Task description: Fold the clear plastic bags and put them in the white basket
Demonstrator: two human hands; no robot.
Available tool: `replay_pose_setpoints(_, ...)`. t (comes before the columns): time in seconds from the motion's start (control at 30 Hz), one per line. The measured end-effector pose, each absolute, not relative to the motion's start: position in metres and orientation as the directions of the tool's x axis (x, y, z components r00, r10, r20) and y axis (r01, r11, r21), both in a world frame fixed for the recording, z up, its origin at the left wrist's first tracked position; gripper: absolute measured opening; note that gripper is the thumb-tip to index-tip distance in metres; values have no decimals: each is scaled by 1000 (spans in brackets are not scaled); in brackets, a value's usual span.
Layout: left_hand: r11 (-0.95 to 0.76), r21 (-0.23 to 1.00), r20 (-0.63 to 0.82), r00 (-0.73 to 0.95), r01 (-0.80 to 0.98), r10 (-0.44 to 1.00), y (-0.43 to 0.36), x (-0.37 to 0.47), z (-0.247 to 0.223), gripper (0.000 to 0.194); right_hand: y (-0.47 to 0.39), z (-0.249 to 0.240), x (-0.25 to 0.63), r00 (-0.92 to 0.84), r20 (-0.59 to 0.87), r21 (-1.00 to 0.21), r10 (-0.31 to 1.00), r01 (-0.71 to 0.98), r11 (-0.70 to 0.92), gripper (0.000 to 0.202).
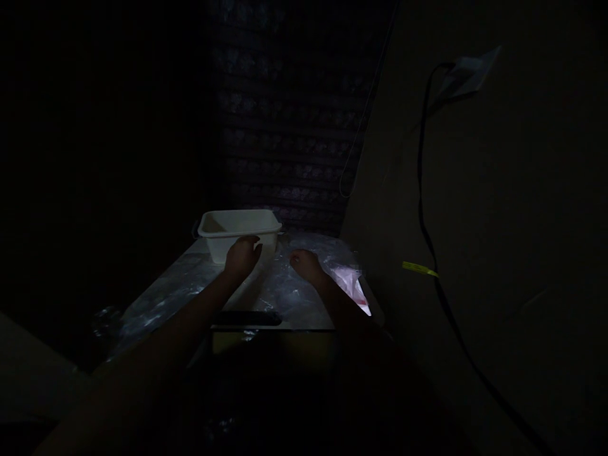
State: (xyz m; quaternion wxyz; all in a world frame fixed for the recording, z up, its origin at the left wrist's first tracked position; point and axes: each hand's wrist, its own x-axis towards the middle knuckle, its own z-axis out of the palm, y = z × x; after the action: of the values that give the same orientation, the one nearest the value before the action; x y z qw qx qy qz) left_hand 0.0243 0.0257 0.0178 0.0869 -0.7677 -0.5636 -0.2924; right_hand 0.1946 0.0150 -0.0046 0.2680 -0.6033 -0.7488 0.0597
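Note:
The scene is very dark. My left hand (242,257) is in front of a white plastic tub (222,247); its fingers and thumb look apart, with nothing visible between them. To the right, above the table, my right hand (308,265) has its fingers curled in, and whatever they may hold is too dark and small to make out. Crinkled clear plastic sheeting (294,296) covers the tabletop beneath both hands. Beside my right forearm lies a brightly lit pinkish-white sheet or bag (350,286), partly hidden by the arm.
A dark elongated object (247,318) lies at the table's near edge. On the right wall, a black cable (420,190) with a yellow tag (418,268) hangs from a white outlet (468,75). A dark, patterned blind or curtain (294,126) hangs behind the table, with a thin cord (360,133) alongside.

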Motion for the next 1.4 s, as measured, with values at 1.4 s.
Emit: replay_pose_setpoints(1.4,-56,950,120,196,-306,973,11,5,40,15,9,11,181,-203,227,-884,952,368,289,12)
